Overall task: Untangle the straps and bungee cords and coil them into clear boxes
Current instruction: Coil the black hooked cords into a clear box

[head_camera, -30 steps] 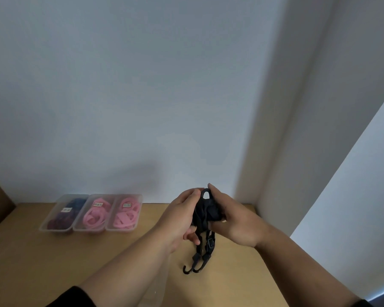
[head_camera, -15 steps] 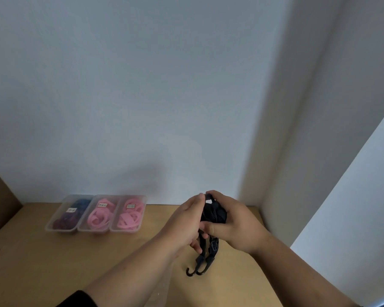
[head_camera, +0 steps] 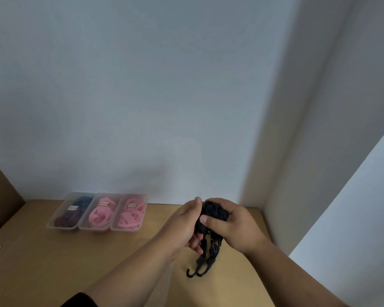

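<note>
So over on the left, against the wall, I've got three clear plastic boxes lined up touching each other on the light wooden tabletop [head_camera: 53, 262]. The leftmost clear box with dark blue and maroon cords [head_camera: 72, 212] has a little label on it, then the middle clear box with coiled pink straps [head_camera: 101, 213], then the right clear box with more pink straps [head_camera: 131, 214]. They look sorted by colour and parked at the back, I'd guess so the front stays free for working.

Moving right, my left hand [head_camera: 184, 224] is curled around the side of the black bungee cord bundle [head_camera: 213, 214], fingers wrapped under it. It's basically the backstop so the coil doesn't spring open. My right hand [head_camera: 233, 224] is clamped on the other side, thumb pressed across the front of the bundle. So both hands are together, gripping the same wad, held up just above the table.

The two black plastic hooks [head_camera: 196, 271] dangle below my hands on short tails, side by side, tips near the tabletop; can't tell if they actually touch it.

My read: three boxes done, this black one is mid-coil and needs its own box. There's something clear-ish at the bottom edge between my arms, too blurry to call.
</note>
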`<state>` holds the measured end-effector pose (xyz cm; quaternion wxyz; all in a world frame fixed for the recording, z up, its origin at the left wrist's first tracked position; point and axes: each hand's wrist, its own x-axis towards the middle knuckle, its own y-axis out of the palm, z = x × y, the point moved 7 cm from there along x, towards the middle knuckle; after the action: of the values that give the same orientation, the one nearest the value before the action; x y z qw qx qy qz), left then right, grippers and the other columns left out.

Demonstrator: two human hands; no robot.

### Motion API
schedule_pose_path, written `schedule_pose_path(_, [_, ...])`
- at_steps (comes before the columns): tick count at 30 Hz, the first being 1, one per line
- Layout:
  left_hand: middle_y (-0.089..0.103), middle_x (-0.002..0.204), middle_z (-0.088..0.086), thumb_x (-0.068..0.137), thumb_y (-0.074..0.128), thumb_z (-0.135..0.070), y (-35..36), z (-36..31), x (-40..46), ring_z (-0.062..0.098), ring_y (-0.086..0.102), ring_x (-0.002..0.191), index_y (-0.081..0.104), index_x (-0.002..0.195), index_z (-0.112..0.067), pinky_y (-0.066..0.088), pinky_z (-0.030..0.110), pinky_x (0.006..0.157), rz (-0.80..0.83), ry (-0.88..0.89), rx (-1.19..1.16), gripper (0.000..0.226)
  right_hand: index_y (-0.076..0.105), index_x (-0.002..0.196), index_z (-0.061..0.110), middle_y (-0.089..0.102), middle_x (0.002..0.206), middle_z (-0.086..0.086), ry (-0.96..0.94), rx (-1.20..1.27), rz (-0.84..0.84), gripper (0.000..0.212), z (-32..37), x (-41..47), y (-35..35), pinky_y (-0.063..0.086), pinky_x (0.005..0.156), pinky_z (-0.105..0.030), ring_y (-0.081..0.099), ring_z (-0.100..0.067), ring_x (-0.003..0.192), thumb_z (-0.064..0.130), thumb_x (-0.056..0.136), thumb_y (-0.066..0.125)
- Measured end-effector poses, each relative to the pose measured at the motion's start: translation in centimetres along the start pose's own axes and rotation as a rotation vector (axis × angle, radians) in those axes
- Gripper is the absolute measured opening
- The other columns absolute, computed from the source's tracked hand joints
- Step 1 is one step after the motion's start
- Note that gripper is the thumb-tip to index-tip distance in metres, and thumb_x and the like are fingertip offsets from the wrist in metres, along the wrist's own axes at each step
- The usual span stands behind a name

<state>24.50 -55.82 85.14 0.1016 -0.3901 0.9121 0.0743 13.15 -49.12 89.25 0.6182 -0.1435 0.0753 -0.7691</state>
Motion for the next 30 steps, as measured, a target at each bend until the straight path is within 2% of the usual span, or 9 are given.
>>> schedule_pose_path(3, [0.064,0.067,0.005,0.085,0.053,-0.067,-1.6,1.0,-0.3,0.025,0.053,0.049,0.065,0.11,-0.04,0.056,0.039,0.057,0.077,-0.037,-0.005,0.039,0.06,0.113,0.048,0.073,0.102,0.017,0.017,-0.124,0.134,0.034,-0.2,0.6,1.1,0.056,0.078,-0.019,0.07,-0.004,0.094,0.055,0.083,0.073])
schedule_pose_path(7, [0.073,0.08,0.01,0.087,0.061,-0.052,-4.6,3.1,-1.2,0.029,0.06,0.057,0.065,0.114,-0.044,0.055,0.041,0.056,0.051,-0.063,-0.031,0.028,0.048,0.127,0.038,0.072,0.107,0.01,0.109,-0.094,0.305,0.046,-1.9,1.0,3.7,0.059,0.085,-0.029,0.07,-0.009,0.099,0.05,0.088,0.069])
schedule_pose_path(9, [0.074,0.077,0.011,0.089,0.062,-0.049,-6.2,4.1,-1.6,0.03,0.061,0.056,0.065,0.111,-0.048,0.054,0.041,0.056,-0.007,-0.084,-0.047,0.022,0.051,0.129,0.033,0.072,0.11,0.005,0.149,-0.048,0.304,0.048,-2.7,1.4,4.8,0.059,0.085,-0.032,0.071,-0.01,0.1,0.042,0.088,0.074])
schedule_pose_path(11, [0.075,0.083,0.013,0.093,0.062,-0.047,-7.9,4.9,-2.2,0.033,0.062,0.058,0.065,0.107,-0.052,0.055,0.04,0.056,-0.075,-0.092,-0.053,0.016,0.056,0.122,0.034,0.072,0.107,0.007,0.174,-0.023,0.251,0.042,-3.5,2.1,5.8,0.057,0.079,-0.026,0.07,-0.006,0.094,0.036,0.086,0.078])
schedule_pose_path(15, [0.069,0.111,0.01,0.091,0.065,-0.04,-10.9,6.1,-3.6,0.034,0.068,0.066,0.057,0.125,-0.043,0.056,0.04,0.057,-0.165,-0.079,0.019,0.035,0.061,0.112,0.041,0.073,0.101,0.015,0.208,-0.149,0.187,0.029,-5.2,3.2,7.9,0.055,0.084,-0.025,0.067,0.002,0.091,0.038,0.087,0.076])
schedule_pose_path(22, [0.065,0.116,-0.007,0.084,0.075,-0.029,-14.2,8.6,-4.3,0.016,0.07,0.077,0.051,0.135,-0.03,0.056,0.025,0.058,-0.296,-0.117,0.401,0.057,0.065,0.119,0.035,0.069,0.1,0.018,0.277,-0.27,0.144,0.029,-9.0,3.5,12.4,0.046,0.067,-0.013,0.064,0.004,0.088,0.039,0.091,0.072])
schedule_pose_path(24, [0.06,0.122,-0.008,0.082,0.076,-0.031,-15.0,9.1,-3.7,0.012,0.066,0.084,0.054,0.135,-0.027,0.053,0.024,0.059,-0.341,-0.128,0.615,0.057,0.067,0.118,0.03,0.069,0.1,0.015,0.294,-0.318,0.134,0.029,-10.4,3.4,13.4,0.05,0.069,-0.017,0.064,0.0,0.088,0.038,0.091,0.072])
schedule_pose_path(27, [0.058,0.123,-0.002,0.08,0.076,-0.036,-15.1,9.9,-2.3,0.015,0.058,0.105,0.059,0.132,-0.02,0.052,0.031,0.083,-0.295,-0.122,0.861,0.057,0.068,0.114,0.024,0.069,0.099,0.009,0.32,-0.377,0.13,0.027,-12.1,3.3,14.2,0.056,0.073,-0.025,0.065,-0.005,0.086,0.036,0.09,0.072])
schedule_pose_path(30, [0.058,0.121,0.002,0.079,0.075,-0.037,-14.8,11.2,-0.9,0.02,0.056,0.112,0.062,0.126,-0.017,0.048,0.032,0.093,-0.208,-0.153,0.926,0.053,0.069,0.112,0.024,0.067,0.095,0.009,0.33,-0.471,0.127,0.027,-13.6,3.5,14.6,0.046,0.059,-0.017,0.061,-0.001,0.077,0.038,0.089,0.071])
